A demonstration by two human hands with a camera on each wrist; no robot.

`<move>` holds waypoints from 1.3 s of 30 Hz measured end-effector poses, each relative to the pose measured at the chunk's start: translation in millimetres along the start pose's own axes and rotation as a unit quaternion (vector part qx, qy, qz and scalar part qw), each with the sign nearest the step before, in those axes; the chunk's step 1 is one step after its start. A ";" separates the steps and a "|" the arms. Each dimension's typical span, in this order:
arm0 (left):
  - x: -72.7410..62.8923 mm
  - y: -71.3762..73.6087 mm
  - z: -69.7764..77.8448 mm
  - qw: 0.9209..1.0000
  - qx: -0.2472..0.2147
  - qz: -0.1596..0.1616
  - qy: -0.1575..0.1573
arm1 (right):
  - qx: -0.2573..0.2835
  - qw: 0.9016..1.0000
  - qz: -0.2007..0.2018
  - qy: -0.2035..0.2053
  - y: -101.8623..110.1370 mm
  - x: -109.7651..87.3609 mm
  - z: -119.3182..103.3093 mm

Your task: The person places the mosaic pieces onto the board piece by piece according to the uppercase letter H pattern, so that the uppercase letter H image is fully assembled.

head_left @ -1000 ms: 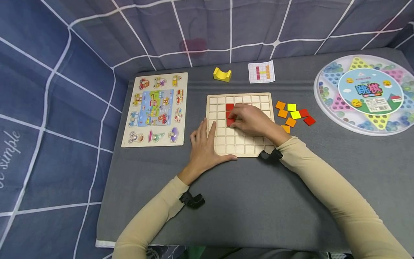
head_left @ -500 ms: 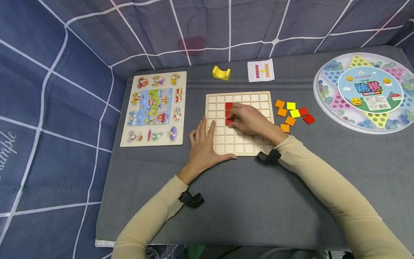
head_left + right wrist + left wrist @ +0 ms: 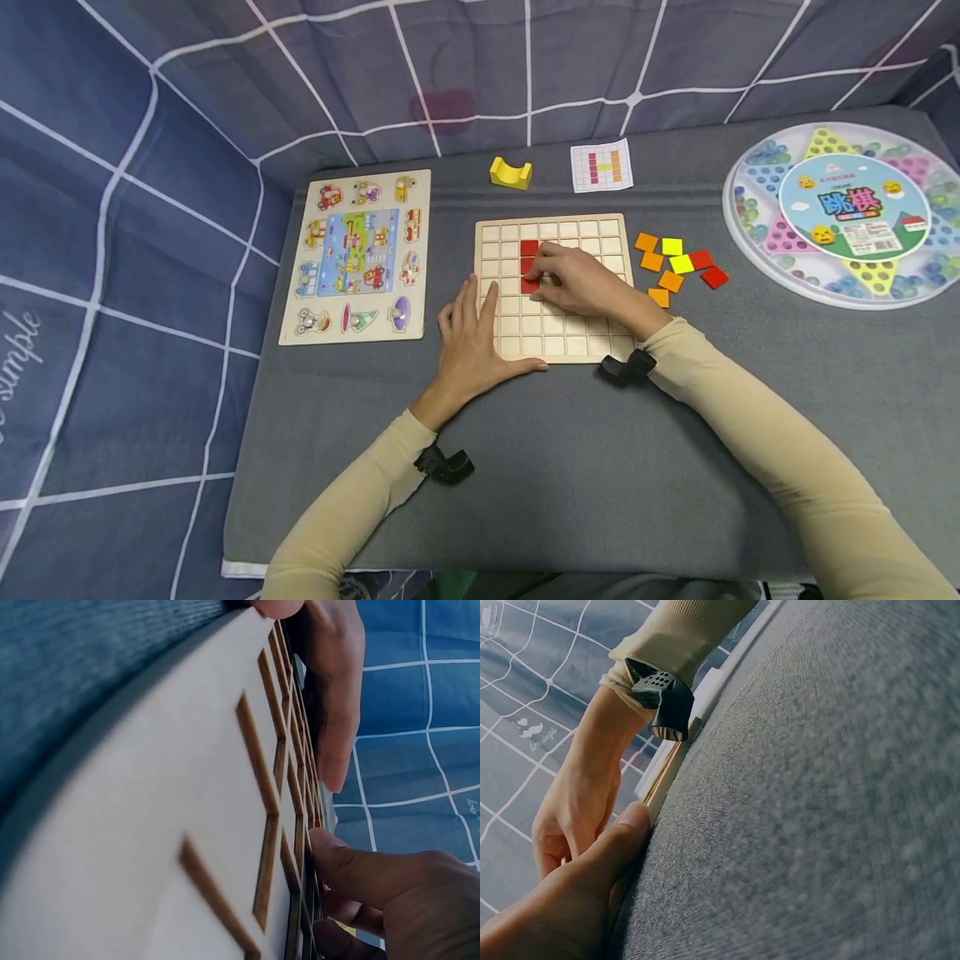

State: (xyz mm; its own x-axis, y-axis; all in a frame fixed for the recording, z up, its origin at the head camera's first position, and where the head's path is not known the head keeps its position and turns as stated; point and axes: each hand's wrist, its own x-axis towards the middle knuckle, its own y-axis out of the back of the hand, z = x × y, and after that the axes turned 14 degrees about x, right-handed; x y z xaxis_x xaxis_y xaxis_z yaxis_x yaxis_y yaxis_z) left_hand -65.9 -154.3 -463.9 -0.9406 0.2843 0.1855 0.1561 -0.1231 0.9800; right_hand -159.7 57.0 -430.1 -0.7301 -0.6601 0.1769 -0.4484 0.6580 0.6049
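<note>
A wooden grid board lies on the grey table, with red square tiles in a column of its cells. My left hand is spread along the board's left edge and near corner, its thumb at the front edge. Over the red column, my right hand pinches the lowest visible red tile between thumb and fingers, partly hiding it. The right wrist view shows the board's grooves close up, with the right thumb and fingertips at the surface. Loose orange, yellow and red tiles lie right of the board.
Behind the board are a yellow curved block and a paper card printed with a coloured grid pattern. A knobbed picture puzzle lies left. A large round Chinese checkers set sits at the right. Gridded cloth hangs behind and to the left.
</note>
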 end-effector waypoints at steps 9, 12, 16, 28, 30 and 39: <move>0.0 -0.2 -0.1 1.000 0.001 0.001 -0.001 | -0.017 1.000 0.004 -0.011 -1.7 -2.6 -1.0; 0.2 -0.4 -0.1 1.000 0.001 0.001 -0.001 | -0.015 1.000 -0.001 -0.021 0.1 -5.1 -2.6; 0.8 -0.2 -0.2 1.000 0.000 0.003 0.001 | -0.014 1.000 -0.004 -0.003 5.0 -10.8 -2.9; 1.3 -0.4 -0.3 1.000 -0.011 0.006 0.001 | -0.009 0.997 0.076 -0.021 50.6 -62.6 21.8; 1.7 -0.5 -0.5 1.000 -0.015 0.007 0.000 | -0.019 0.995 0.088 -0.034 61.9 -74.3 29.2; 0.0 -2.4 0.0 1.000 -0.021 0.012 -0.001 | -0.047 0.990 0.114 -0.074 98.3 -117.0 49.3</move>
State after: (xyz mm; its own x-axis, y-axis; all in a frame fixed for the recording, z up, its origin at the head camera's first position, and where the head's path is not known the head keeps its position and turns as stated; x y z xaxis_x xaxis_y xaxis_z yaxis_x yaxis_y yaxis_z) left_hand -66.3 -154.0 -466.2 -0.9364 0.2824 0.2083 0.1650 -0.1694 0.9716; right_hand -143.8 216.8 -429.7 -0.8777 -0.4327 0.2060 -0.2177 0.7429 0.6330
